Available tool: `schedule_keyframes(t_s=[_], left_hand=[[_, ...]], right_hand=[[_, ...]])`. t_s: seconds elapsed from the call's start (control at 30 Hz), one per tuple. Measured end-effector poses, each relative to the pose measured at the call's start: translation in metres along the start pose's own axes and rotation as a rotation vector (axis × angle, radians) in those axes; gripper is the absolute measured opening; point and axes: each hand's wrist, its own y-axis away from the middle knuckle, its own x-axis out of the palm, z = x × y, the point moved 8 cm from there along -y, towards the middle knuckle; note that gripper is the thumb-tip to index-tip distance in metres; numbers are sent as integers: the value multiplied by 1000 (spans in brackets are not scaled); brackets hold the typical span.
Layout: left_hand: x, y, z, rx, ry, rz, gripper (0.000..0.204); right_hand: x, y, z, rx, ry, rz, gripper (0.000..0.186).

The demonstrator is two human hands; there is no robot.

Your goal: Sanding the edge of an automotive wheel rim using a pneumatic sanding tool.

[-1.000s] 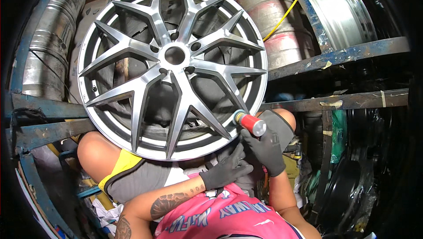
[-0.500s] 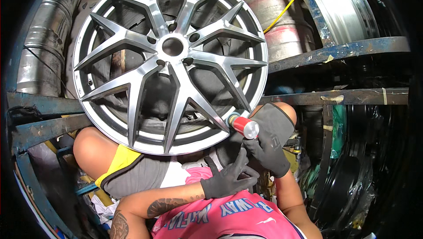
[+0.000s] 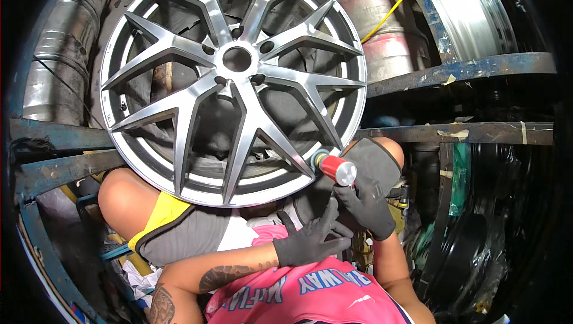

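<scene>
A large silver alloy wheel [image 3: 236,79] with many thin spokes leans against my knees, its face toward me. My right hand [image 3: 365,201], in a dark grey glove, grips a small red and silver hand tool [image 3: 334,167] whose head presses on the wheel's lower right rim. My left hand [image 3: 310,237], gloved the same way, reaches across my body and rests just below the right hand, fingers curled under the tool's grip. My left knee [image 3: 128,195] and right knee [image 3: 382,157] prop the wheel from below.
Blue metal rack bars [image 3: 459,73] cross behind the wheel. Bare metal wheel barrels [image 3: 57,73] stand at left, another rim [image 3: 468,13] at the upper right. A yellow cable [image 3: 397,4] runs up the top right. Dark tyres and green plastic [image 3: 459,174] fill the right side.
The wheel has shifted up and to the left in view. The tool head has slid along the lower right rim, and my left hand has closed in under the right hand.
</scene>
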Motion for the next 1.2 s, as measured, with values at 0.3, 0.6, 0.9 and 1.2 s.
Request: schedule_keyframes(t_s=[0.3, 0.6, 0.9, 1.2], left_hand=[[-2, -7, 3, -56, 221, -11, 110], [-8, -10, -7, -278, 311, 59, 112], [-15, -21, -14, 180, -237, 31, 102], [-4, -5, -4, -143, 6, 75, 111]], right_hand=[[8, -2, -8, 78, -37, -5, 30], [4, -8, -7, -81, -11, -76, 31], [-9, 14, -29, 111, -125, -250, 33], [1, 6, -15, -57, -165, -88, 36]])
